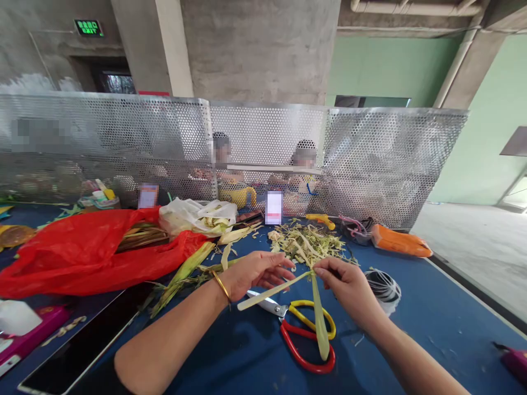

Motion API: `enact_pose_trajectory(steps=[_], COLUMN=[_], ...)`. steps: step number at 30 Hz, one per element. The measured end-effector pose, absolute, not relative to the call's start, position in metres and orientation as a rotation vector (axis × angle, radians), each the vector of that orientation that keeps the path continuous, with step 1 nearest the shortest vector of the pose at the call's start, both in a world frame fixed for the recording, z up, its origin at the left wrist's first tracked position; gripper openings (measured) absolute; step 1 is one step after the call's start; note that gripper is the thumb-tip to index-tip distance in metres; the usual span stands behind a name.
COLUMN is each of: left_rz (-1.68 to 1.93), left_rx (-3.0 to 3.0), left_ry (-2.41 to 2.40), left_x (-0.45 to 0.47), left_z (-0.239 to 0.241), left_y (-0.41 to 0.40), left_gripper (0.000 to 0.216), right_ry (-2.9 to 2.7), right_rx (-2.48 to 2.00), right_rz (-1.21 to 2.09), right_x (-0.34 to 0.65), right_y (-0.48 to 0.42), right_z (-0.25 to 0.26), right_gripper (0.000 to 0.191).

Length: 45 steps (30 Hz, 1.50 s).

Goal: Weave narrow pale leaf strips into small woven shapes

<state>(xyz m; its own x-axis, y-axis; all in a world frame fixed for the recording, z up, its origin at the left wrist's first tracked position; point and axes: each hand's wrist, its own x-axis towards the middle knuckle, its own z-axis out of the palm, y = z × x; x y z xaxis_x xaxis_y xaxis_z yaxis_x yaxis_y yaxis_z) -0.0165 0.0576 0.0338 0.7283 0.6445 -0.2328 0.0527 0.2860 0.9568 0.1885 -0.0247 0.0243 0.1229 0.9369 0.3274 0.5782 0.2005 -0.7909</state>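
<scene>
My left hand [257, 271], with a gold bangle on the wrist, and my right hand [343, 282] meet over a blue table [432, 318]. Both pinch thin pale green leaf strips [317, 310] that join between the fingertips. One strip runs down to the left, the other hangs straight down over the scissors. Scissors [302, 329] with red and yellow handles lie on the table just below the hands. A heap of leaf trimmings [307, 241] sits right behind the hands.
A red plastic bag [82, 249] holding long leaves lies at left, a white bag [197, 214] behind it. A coil of white string [382, 285] lies at right, an orange object [401, 241] beyond. A perforated metal screen [370, 159] backs the table, people behind it.
</scene>
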Motion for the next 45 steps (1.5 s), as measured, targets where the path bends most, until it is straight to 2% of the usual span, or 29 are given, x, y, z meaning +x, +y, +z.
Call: enact_pose_trajectory(steps=[4, 10, 14, 19, 24, 31, 37, 45], left_rz=[0.379, 0.577, 0.638, 0.614, 0.474, 0.588, 0.695, 0.622], left_rx=[1.362, 1.088, 1.057, 0.926, 0.715, 0.885, 0.991, 1.112], left_ry=[0.587, 0.715, 0.728, 0.708, 0.684, 0.687, 0.802, 0.790], left_x=[-0.008, 0.005, 0.006, 0.008, 0.008, 0.012, 0.014, 0.012], left_z=[0.032, 0.024, 0.022, 0.024, 0.021, 0.018, 0.017, 0.018], left_y=[0.040, 0.030, 0.031, 0.026, 0.024, 0.022, 0.021, 0.022], left_gripper=[0.049, 0.036, 0.034, 0.032, 0.031, 0.028, 0.015, 0.027], right_ry=[-1.600, -1.493, -1.522, -1.509, -1.515, -1.509, -1.469, -1.577], right_rx=[-1.441, -1.383, -1.458, -1.453, -1.317, -1.368, -1.374, -1.355], right_rz=[0.601, 0.627, 0.759, 0.796, 1.027, 1.002, 1.125, 1.093], right_x=[0.180, 0.176, 0.179, 0.177, 0.174, 0.180, 0.176, 0.179], right_y=[-0.026, -0.029, -0.027, -0.027, -0.029, -0.024, -0.025, -0.026], right_z=[0.019, 0.024, 0.021, 0.016, 0.020, 0.011, 0.010, 0.017], right_gripper=[0.021, 0.020, 0.022, 0.021, 0.024, 0.029, 0.036, 0.029])
